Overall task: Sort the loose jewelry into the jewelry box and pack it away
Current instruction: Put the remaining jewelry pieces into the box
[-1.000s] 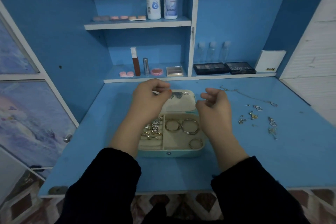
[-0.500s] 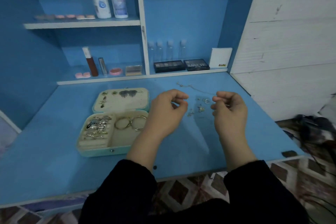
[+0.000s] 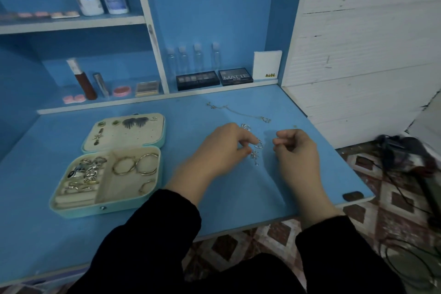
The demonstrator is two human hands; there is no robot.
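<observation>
The left hand (image 3: 222, 150) and right hand (image 3: 296, 150) curl beside the small earrings (image 3: 255, 155); I cannot tell if they hold any. Pinch just one, softly.

A home vanity nook: makeup palettes (image 3: 197, 77) on blue shelves (image 3: 71, 24).

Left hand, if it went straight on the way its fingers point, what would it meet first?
Probably the small silver pieces lying on the desk just ahead of the left hand; the right hand is beyond them.
</observation>
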